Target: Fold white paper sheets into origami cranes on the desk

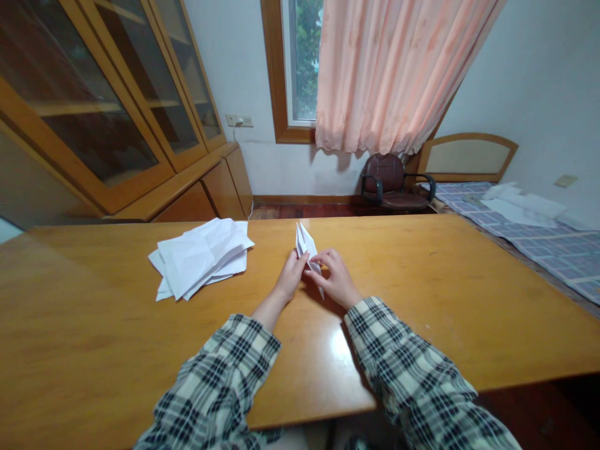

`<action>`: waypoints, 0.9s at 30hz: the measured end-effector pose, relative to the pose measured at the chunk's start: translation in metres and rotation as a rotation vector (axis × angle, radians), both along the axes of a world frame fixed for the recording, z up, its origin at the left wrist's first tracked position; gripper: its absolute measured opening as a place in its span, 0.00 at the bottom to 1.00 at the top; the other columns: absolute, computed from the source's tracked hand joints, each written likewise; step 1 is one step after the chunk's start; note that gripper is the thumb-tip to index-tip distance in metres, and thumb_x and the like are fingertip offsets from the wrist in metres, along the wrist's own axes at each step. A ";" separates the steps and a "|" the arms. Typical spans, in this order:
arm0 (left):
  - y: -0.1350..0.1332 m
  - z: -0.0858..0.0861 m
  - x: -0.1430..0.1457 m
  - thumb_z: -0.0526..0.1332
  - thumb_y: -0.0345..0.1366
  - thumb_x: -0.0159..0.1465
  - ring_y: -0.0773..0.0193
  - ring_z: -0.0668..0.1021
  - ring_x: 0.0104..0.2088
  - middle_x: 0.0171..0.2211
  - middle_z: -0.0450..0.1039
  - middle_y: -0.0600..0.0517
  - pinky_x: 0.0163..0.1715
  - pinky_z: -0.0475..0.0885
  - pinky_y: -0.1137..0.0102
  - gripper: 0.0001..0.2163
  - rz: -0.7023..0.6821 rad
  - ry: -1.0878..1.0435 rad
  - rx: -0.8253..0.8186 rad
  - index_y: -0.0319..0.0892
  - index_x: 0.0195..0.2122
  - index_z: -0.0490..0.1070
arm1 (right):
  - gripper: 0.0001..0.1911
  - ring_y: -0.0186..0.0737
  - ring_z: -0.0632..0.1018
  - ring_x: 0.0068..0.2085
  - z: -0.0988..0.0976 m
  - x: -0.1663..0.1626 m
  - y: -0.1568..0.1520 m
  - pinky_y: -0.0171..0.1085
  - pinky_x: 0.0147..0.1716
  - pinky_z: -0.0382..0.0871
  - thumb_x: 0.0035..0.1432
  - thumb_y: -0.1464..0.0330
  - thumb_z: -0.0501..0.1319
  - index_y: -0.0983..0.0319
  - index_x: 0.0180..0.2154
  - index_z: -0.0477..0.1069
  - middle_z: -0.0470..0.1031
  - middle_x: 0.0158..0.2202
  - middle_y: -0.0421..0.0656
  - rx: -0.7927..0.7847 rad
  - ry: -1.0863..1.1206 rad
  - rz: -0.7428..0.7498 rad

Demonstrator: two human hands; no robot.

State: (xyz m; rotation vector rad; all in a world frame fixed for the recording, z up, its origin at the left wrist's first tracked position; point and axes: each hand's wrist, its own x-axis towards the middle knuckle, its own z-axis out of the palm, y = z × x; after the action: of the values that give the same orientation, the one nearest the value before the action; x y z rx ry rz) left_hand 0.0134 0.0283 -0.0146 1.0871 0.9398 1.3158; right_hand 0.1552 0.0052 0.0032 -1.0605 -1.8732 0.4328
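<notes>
The folded paper (306, 239), white and narrow, is held just above or against the middle of the counter (431, 287), its far end standing up in separate flaps and its near point slanting down toward the person; whether that point touches the wood is hard to tell. The work in hand appears to be handling the folds, and it would go best with one side kept steady, each layer parted or pressed lightly with a fingertip, and the creases followed along their length, since thin paper like this probably bends or tears at a hard tug. The left hand (291, 275) is closed on the left side of the piece, thumb on top, the other fingers tucked behind or below and mostly hidden. The right hand (336, 279) comes in from the other side, fingers curled, thumb and a fingertip touching the paper near its middle; whether they pinch a layer or only rest on it cannot be made out. Both wrists angle inward, so the hands almost meet over the piece, with forearms in checked sleeves (227, 369) reaching over the near edge. To the left, well apart, lies a loose pile of white sheets (201, 259). Beyond the counter stand a dark red chair (384, 178) and a bed (539, 240).
</notes>
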 end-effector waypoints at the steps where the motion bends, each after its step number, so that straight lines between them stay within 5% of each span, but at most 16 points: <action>1: 0.001 -0.002 0.000 0.63 0.49 0.58 0.62 0.76 0.40 0.37 0.74 0.52 0.40 0.70 0.70 0.17 0.015 -0.002 -0.014 0.42 0.42 0.69 | 0.11 0.44 0.71 0.42 0.000 0.000 0.000 0.43 0.43 0.66 0.56 0.62 0.64 0.57 0.41 0.73 0.69 0.39 0.45 0.000 -0.007 0.008; 6: 0.006 -0.010 -0.001 0.61 0.48 0.58 0.63 0.75 0.35 0.33 0.73 0.55 0.37 0.70 0.70 0.15 0.066 -0.002 -0.034 0.42 0.38 0.69 | 0.09 0.43 0.72 0.42 0.000 0.000 -0.001 0.43 0.44 0.66 0.59 0.69 0.59 0.56 0.42 0.75 0.69 0.38 0.45 0.034 0.015 0.005; 12: 0.006 -0.008 0.001 0.61 0.48 0.58 0.62 0.76 0.32 0.32 0.73 0.54 0.36 0.71 0.68 0.16 0.041 -0.034 -0.049 0.42 0.41 0.68 | 0.20 0.41 0.71 0.39 -0.008 0.003 0.003 0.41 0.41 0.69 0.51 0.81 0.53 0.58 0.41 0.75 0.67 0.38 0.45 0.057 0.096 -0.039; 27: 0.006 -0.007 0.000 0.62 0.44 0.54 0.62 0.75 0.35 0.34 0.75 0.52 0.36 0.68 0.70 0.16 0.056 -0.023 -0.058 0.39 0.40 0.72 | 0.13 0.41 0.71 0.44 -0.010 0.003 0.006 0.43 0.46 0.69 0.57 0.75 0.59 0.56 0.40 0.78 0.67 0.40 0.44 0.061 0.065 -0.054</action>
State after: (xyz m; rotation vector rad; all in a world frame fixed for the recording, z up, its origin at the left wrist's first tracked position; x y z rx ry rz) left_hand 0.0133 0.0345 -0.0214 1.0054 0.9917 1.3364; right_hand 0.1577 0.0112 -0.0067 -1.0418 -1.7857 0.3724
